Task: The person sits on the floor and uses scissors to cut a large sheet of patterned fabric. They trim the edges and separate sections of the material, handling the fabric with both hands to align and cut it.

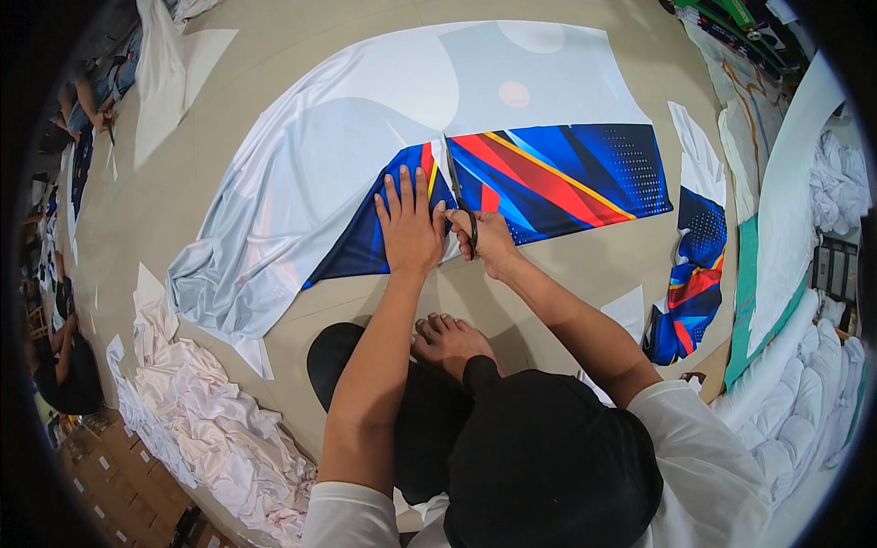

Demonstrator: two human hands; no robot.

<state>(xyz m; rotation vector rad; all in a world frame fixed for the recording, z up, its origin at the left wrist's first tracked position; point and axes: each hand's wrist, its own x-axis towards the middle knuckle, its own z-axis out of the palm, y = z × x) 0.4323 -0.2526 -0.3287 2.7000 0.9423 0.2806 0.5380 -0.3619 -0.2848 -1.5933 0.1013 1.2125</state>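
One big fabric sheet (365,119) mid-floor (603,260), pale with a blue-and-red printed section at its near edge. One crumpled pinkish cloth heap (219,402) toward the floor's left edge, several cardboard boxes (119,475) past it, can't see inside. One bunched printed offcut (699,274) by the right edge. Two hands: left hand (409,224) flat on the print, fingers spread; right hand (491,245) gripping one pair of scissors (471,224).

Printed fabric (566,178): deep blue, slanting red bands, thin yellow lines, light-blue streaks, white dots toward its right edge
Pale cloth (347,100): whitish grey, broad faint curves, one small pinkish disc
Scissors (473,239): black handles
Floor (594,260): beige
Heap (219,411) toward the floor's lower-left corner: pale pink
Bunched strip (699,269) near the floor's right edge: blue, red, yellow, white-dotted
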